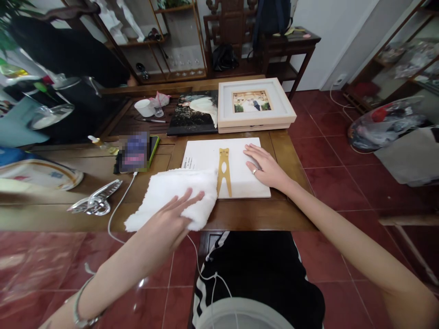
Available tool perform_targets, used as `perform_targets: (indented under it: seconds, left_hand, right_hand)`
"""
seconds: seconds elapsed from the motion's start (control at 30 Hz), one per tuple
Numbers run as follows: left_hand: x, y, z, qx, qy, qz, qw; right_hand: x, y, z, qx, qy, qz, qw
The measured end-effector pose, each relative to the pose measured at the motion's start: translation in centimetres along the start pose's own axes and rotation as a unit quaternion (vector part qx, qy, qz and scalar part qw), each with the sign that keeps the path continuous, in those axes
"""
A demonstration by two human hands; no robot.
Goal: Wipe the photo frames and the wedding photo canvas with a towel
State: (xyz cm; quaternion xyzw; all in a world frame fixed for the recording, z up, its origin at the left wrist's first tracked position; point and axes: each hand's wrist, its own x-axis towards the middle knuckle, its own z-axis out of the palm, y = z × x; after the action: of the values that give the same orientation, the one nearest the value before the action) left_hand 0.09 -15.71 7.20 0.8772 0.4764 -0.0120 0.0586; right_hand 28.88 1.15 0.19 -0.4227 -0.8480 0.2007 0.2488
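Note:
My left hand point(174, 211) is on a folded white towel point(161, 187) at the table's front edge, its fingers over the top and the thumb tucked under a fold. My right hand point(264, 165) lies palm down, fingers stretched, on the right part of a flat white board point(206, 153). Small dark print shows near the board's left side, and the towel covers its lower left corner. Between my hands a flat, tan, cat-headed piece with two long legs point(224, 171) rests on the board, close to the towel's right edge.
Behind the board are a pale framed photo box point(281, 107) and a dark photo panel point(192, 114). A phone point(137, 153) with a white cable, a silver hair claw clip point(96, 198) and a dropper bottle point(103, 145) lie to the left. A white cup point(144, 108) stands farther back.

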Motion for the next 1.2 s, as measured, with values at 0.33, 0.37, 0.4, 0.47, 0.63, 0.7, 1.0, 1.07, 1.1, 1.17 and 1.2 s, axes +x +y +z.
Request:
perform_targets:
  seconds: [0.33,0.37,0.4,0.47,0.63,0.7,1.0,1.07,1.1,1.17,1.2]
  left_hand:
    - [7.1,-5.6,0.0,-0.004,0.007,-0.042,0.999]
    - [8.0,-6.6,0.1,-0.002,0.012,-0.041,0.999]
    - [8.9,-7.5,0.2,-0.002,0.016,-0.043,0.999]
    - [10.3,-9.1,0.3,-0.006,0.027,-0.057,0.998]
    - [10.8,-10.2,0.3,-0.010,0.029,-0.084,0.996]
    - [9.6,-9.3,0.3,-0.006,0.021,-0.089,0.996]
    - [0.2,-2.2,0.0,-0.041,-0.015,-0.053,0.998]
    - [-1.1,-1.5,-0.1,-0.053,-0.016,-0.041,0.998]
    - [-1.5,-1.4,-0.2,-0.058,-0.016,-0.037,0.997]
    - [-1.7,-1.4,-0.3,-0.064,-0.023,-0.039,0.997]
    - [-1.5,-1.6,-0.4,-0.065,-0.027,-0.041,0.997]
  right_hand:
    - [0.0,0.0,0.0,-0.005,0.001,-0.001,1.000]
    - [0.0,0.0,0.0,-0.005,0.001,-0.001,1.000]
    - [0.0,0.0,0.0,-0.005,0.000,-0.002,1.000]
    - [0.0,0.1,0.0,-0.005,0.000,-0.003,1.000]
    - [0.0,0.1,0.0,-0.001,0.003,-0.007,1.000]
    - [0.0,0.1,0.0,0.001,0.002,-0.008,1.000]
    - [0.1,0.2,0.1,0.005,0.003,-0.003,1.000]
    - [0.1,0.1,0.1,0.003,0.004,-0.002,1.000]
    - [0.1,0.1,0.1,0.002,0.005,-0.001,1.000]
    - [0.1,0.0,0.1,-0.002,0.005,0.000,1.000]
    - [0.1,0.0,0.1,-0.004,0.005,0.000,1.000]
